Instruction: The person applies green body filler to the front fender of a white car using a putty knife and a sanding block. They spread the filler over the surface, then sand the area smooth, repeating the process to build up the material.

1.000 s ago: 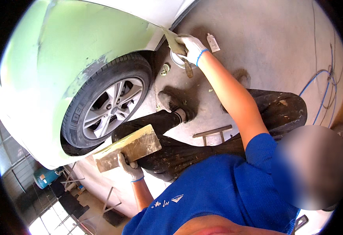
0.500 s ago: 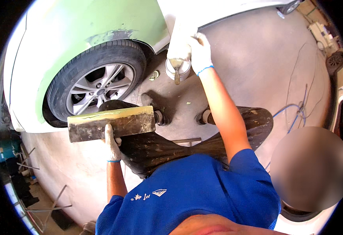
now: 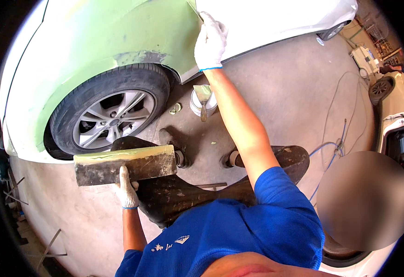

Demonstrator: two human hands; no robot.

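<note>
My left hand point(image 3: 127, 189), in a white knit glove, grips a dark, stained flat board point(image 3: 125, 171) with its thumb on the face. Pale green-yellow putty point(image 3: 123, 153) lies along the board's far edge. Raised over the car is my gloved right hand point(image 3: 211, 44), closed on a thin putty spreader point(image 3: 194, 10). Its blade is near the rear edge of the putty-coated green panel point(image 3: 132, 27); whether it touches I cannot tell. A putty knife point(image 3: 203, 104) lies across a white can point(image 3: 196, 107) on the floor beyond my feet.
Below the panel is the car's wheel point(image 3: 114, 121), close to my left knee. Ring-shaped scraps point(image 3: 176, 109) lie beside the can. A blue hose point(image 3: 327, 147) coils on the floor at right, near another car point(image 3: 398, 104). A metal stand point(image 3: 51, 249) is at lower left.
My right hand has moved from above the can up and left to the car panel, bringing the spreader there. The left hand still holds the board. The view has shifted slightly.
</note>
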